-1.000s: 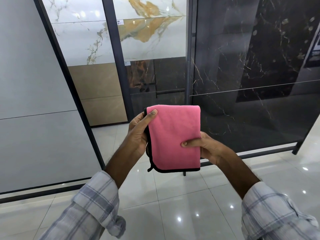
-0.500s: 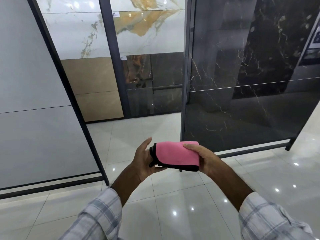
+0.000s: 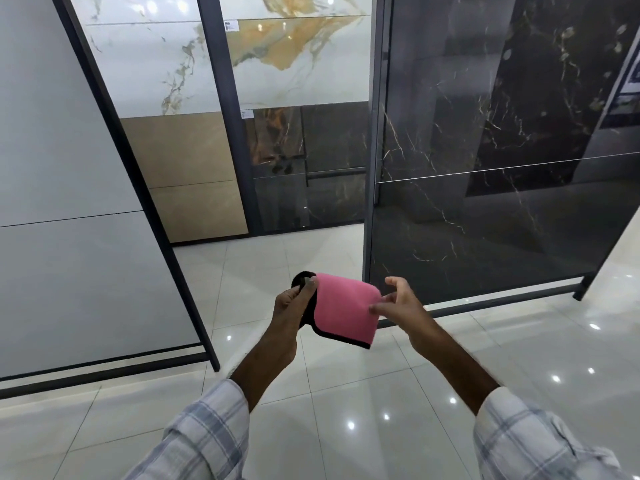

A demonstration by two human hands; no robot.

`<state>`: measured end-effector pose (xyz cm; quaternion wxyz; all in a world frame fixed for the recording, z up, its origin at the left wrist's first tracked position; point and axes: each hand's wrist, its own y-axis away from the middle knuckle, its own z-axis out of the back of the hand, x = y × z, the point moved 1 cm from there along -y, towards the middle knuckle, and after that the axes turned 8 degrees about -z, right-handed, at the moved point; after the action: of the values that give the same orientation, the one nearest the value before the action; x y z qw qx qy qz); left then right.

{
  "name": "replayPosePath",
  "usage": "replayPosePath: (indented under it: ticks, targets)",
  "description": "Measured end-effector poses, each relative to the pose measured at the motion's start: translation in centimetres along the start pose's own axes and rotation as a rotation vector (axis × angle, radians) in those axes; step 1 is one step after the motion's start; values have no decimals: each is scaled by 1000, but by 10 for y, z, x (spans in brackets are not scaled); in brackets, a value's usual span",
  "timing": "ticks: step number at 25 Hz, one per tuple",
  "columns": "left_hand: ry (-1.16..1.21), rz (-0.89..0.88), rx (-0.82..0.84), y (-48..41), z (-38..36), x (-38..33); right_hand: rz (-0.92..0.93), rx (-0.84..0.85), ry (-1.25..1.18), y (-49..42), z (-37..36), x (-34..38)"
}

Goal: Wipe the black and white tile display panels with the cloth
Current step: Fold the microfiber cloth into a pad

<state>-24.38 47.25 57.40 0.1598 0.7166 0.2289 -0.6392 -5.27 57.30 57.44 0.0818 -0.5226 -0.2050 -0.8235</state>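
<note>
Black marble panel and white panel stand unwiped
The folded pink cloth is held low before them. The left hand pinches its black-trimmed edge, and the right hand has fingertips at the opposite edge, grip unclear. Squaring it into a flat, firm pad should wipe best.

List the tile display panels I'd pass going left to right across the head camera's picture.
plain white panel → white marble over beige tiles → gold-veined marble over dark brown tiles → black marble panel
</note>
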Motion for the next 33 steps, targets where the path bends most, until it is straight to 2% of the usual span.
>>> replayPosePath:
  ticks: [1, 2, 4, 5, 6, 11, 13, 15, 17, 18, 19, 21, 23, 27, 29, 31, 33]
  targets:
    - [16, -39, 10, 0, -1, -1, 49, -29, 137, 1, -4, 3]
    - [21, -76, 36, 0, -2, -1, 75, 33, 198, 2, -8, 8]
    - [-11, -172, 134, 0, -6, 4, 53, 319, 55, 13, -20, 24]
    - [-49, -229, 170, 0, -9, 7, 49, 408, -14, 18, -27, 29]
    - [-102, -286, 176, -1, -11, 9, 73, 405, -48, 18, -32, 31]
    - [-500, -563, 203, -14, 2, -2, 143, 152, -167, 0, -21, 18]
    - [-612, -602, 122, -25, 20, -10, 124, 50, -52, -17, 1, -6]
    - [-679, -605, 69, -38, 40, -20, 12, 44, 251, -42, 22, -39]
    - [-775, -624, 193, -48, 46, -32, -39, 74, 449, -54, 31, -46]
    - [-829, -639, 297, -50, 41, -39, 26, 103, 455, -46, 31, -32]
    - [-883, -644, 397, -51, 33, -45, 130, 151, 431, -32, 28, -8]
    - [-956, -684, 548, -56, 14, -52, 289, 348, 313, -12, 19, 35]
    - [-956, -733, 609, -61, -1, -55, 365, 489, 216, -6, 12, 62]
    - [-853, -707, 601, -58, -1, -55, 409, 422, 88, -8, 11, 70]
    - [-705, -592, 597, -50, 9, -45, 404, 371, 41, -6, 18, 71]
    - [-539, -397, 549, -41, 17, -29, 409, 307, -47, -3, 28, 78]
    - [-526, -321, 468, -34, 29, -13, 415, 207, -175, -4, 42, 89]
